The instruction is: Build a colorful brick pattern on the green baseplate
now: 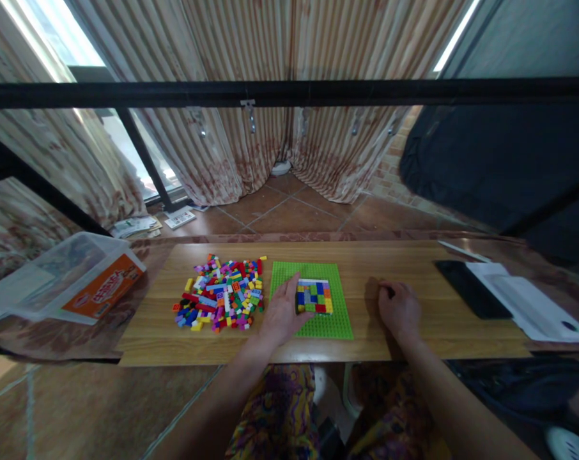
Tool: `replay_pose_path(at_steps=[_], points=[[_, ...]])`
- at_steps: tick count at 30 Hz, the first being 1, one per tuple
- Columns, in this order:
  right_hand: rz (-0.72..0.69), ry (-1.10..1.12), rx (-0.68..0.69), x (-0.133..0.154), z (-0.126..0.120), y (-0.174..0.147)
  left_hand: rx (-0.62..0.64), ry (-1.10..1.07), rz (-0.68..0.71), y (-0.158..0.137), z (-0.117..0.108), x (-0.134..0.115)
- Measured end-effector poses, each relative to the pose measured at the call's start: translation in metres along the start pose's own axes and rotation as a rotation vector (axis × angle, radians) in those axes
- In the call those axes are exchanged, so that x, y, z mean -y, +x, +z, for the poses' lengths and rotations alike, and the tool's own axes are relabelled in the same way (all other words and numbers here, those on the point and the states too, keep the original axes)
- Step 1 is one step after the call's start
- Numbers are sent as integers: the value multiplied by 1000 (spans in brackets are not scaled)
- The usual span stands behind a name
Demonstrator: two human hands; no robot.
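A square build of small coloured bricks, mostly blue, yellow, red and white, sits on a green studded baseplate. At the build's left side is my left hand, with thumb and fingers spread apart. The thumb lies by the near left corner and the fingers by the far left one; I cannot tell how firmly they touch. To the right of the baseplate, my right hand is over the wooden table. Its fingers are curled together, and whatever may be between the fingertips is hidden.
Left of the baseplate lies a pile of loose bricks. A clear plastic box with an orange label stands past the table's left end. A black flat object and a white one lie at the right. A dark metal bar crosses behind.
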State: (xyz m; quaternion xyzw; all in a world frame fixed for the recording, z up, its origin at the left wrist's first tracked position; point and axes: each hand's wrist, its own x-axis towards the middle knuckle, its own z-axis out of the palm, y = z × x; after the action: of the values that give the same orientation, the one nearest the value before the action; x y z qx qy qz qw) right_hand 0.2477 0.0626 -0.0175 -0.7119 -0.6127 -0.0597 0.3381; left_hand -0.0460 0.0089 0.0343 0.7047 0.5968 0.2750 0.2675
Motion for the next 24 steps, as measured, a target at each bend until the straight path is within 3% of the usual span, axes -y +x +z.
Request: replay_pose_path(at_steps=[10,16,20,24], points=[[13,2,6,1,-2,0,-133,0,-13,-16,15,4],[7,-2,5,2,-2,0,-139,4,-5,-28,18,4],[10,-17,14,1,-1,0,-178,13,15,-29,11,5],[3,-26,3,0,0,0,-313,119,20,-19,-11,17]])
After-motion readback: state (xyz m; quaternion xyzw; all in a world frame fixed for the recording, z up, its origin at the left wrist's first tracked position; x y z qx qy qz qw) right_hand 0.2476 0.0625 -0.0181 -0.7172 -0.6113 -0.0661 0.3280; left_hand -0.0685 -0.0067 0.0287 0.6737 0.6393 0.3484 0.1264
